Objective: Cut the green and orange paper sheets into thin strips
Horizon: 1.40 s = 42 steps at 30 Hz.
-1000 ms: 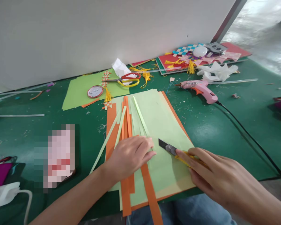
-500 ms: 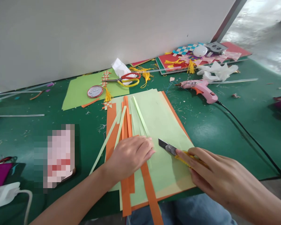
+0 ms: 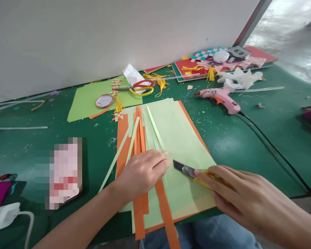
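A stack of paper (image 3: 184,135) lies on the worktop (image 3: 238,145), strips (image 3: 168,216) along its left half under the left hand (image 3: 145,171). Right of that hand, over the stack, is a knife (image 3: 188,171) in the right hand (image 3: 238,188). Scissors (image 3: 131,89) lie behind the stack, a glue gun (image 3: 230,102) behind it to the right.

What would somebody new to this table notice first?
Probably the yellow-handled cutter with its dark blade, held over the pale green paper in the person's right grip. Next might be the orange strips running under the left grip, then the pink glue gun lying farther back to the right on the green table.
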Available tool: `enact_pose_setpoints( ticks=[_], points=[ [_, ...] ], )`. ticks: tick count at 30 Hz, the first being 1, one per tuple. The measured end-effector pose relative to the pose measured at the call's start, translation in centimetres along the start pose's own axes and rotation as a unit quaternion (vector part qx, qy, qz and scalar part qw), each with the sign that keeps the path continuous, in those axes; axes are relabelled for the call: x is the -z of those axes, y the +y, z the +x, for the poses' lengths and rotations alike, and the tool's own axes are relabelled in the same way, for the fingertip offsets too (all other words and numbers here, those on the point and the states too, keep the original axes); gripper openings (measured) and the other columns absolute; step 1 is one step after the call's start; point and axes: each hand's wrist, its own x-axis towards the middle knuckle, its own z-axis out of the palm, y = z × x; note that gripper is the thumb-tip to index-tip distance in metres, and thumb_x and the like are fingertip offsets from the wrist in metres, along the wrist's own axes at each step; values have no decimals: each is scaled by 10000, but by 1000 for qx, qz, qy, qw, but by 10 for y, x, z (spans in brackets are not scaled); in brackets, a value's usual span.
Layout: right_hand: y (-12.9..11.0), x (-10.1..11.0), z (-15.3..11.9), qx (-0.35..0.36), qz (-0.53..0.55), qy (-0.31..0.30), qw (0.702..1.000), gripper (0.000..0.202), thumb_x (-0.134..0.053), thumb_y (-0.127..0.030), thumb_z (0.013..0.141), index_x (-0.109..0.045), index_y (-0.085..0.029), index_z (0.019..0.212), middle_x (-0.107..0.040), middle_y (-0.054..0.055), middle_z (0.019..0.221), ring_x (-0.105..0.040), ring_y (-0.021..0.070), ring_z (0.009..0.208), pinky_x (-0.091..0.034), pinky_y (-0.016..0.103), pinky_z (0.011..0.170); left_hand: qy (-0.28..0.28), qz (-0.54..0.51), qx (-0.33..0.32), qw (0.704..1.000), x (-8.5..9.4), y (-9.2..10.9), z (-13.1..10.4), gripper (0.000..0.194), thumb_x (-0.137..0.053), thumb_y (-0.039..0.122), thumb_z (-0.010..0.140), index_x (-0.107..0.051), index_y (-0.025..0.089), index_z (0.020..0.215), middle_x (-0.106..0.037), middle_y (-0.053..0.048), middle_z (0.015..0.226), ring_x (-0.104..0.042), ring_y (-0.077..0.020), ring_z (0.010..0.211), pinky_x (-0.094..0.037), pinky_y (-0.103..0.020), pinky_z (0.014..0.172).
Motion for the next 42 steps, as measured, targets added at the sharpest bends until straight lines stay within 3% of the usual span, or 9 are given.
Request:
enact_pose_setpoints(
  ticks=[14, 18, 28, 42],
  points=[
    [1, -3, 12, 15, -9, -10, 1000, 398, -395, -146, 927, -525, -143, 1303, -585, 53, 869, -552, 157, 679, -455, 314, 563, -2, -13, 5, 1000, 0, 0, 1, 166, -487, 109, 940, -644, 149, 901, -725, -55, 918, -702, -182, 945, -596, -308, 820],
    [0, -6, 13, 9, -17, -9, 1000, 373, -403, -128, 913, -548, -139, 1257, -591, 62, 897, -555, 156, 678, -461, 321, 576, -19, -16, -14, 1000, 2, -1, 0, 155, -500, 129, 936, -652, 154, 923, -724, -50, 915, -687, -184, 1007, -570, -317, 908],
    [-1, -8, 16, 20, -35, 2, 999, 380, -409, -91, 894, -523, -94, 1256, -579, 68, 886, -557, 169, 683, -459, 333, 552, -25, -57, -48, 997, 5, -9, 0, 132, -529, 153, 926, -647, 134, 981, -726, -64, 948, -677, -193, 1041, -543, -317, 963],
    [1, -10, 16, 14, -24, -1, 1000, 387, -413, -106, 885, -531, -104, 1254, -587, 76, 918, -551, 164, 677, -461, 332, 555, -52, -64, -39, 996, 4, -11, -6, 215, -542, 217, 934, -614, 133, 1119, -703, -82, 1085, -657, -203, 1069, -532, -333, 960]
  ],
)
